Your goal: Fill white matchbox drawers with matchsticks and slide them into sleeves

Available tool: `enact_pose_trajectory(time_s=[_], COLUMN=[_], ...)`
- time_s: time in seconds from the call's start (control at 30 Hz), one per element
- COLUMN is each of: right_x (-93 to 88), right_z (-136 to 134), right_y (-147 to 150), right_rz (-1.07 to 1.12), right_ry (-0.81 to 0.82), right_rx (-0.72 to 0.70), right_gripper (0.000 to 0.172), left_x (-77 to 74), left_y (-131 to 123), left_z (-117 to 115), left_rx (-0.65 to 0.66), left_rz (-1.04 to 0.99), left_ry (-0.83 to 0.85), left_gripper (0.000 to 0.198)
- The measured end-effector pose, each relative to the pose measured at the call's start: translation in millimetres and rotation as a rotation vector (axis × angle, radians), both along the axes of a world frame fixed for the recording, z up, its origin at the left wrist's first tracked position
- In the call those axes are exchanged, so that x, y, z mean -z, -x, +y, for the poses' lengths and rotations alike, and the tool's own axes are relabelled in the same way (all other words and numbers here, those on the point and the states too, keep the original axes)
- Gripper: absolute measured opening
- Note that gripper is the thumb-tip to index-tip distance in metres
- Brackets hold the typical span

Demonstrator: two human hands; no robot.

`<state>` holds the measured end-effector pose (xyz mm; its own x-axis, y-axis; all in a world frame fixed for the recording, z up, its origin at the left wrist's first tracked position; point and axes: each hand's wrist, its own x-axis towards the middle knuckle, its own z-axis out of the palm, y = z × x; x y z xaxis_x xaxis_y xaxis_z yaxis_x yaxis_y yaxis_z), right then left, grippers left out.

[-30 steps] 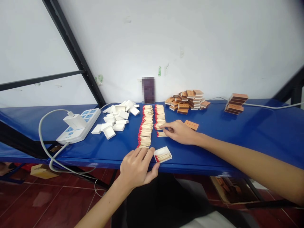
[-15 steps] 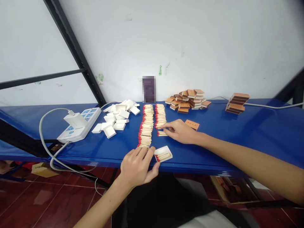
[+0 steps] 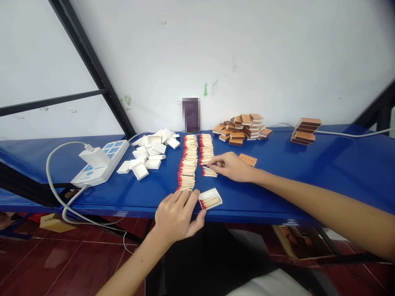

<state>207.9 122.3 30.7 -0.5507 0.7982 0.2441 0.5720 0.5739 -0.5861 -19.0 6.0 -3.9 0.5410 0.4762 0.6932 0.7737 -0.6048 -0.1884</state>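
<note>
My left hand (image 3: 179,216) holds the left end of a white matchbox tray (image 3: 212,194) between thumb and forefinger, near the table's front edge. Several red-tipped matches (image 3: 211,202) lie in the tray. My right hand (image 3: 230,166) is closed in a pinch on matches at the near end of the right-hand row of matches (image 3: 206,148); its fingertips partly cover them. Just below those fingertips lies a small separate group of matches (image 3: 209,172). A longer row of matches (image 3: 189,162) runs along the left, its near end by my left fingers.
White empty trays (image 3: 152,150) are heaped at left, beside a power strip (image 3: 101,164) with a plugged charger and cable. Orange matchbox sleeves (image 3: 243,129) are piled at the back, with one sleeve (image 3: 248,159) behind my right wrist. Stacked matchboxes (image 3: 305,131) stand at right.
My right fingertips have drawn slightly away from the small group of matches, which shows more now. My left hand stays at the tray. The whole view has shifted a little.
</note>
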Motion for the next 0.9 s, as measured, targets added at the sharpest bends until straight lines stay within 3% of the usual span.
enact_pose_trajectory(time_s=[0.43,0.9], right_x=[-3.2,-5.6], right_z=[2.8,-10.4], right_y=[-5.5,2.6], right_rz=[-0.025,-0.085], right_ry=[0.042,-0.012], right_rx=[-0.123,0.009], right_gripper=[0.027,0.032], left_x=[-0.3,-1.6], left_y=[-0.5,-1.5], left_z=[-0.6,-1.1], left_rx=[0.001,-0.004], left_rz=[0.0,0.004], left_ry=[-0.006,-0.009], left_gripper=[0.029,0.03])
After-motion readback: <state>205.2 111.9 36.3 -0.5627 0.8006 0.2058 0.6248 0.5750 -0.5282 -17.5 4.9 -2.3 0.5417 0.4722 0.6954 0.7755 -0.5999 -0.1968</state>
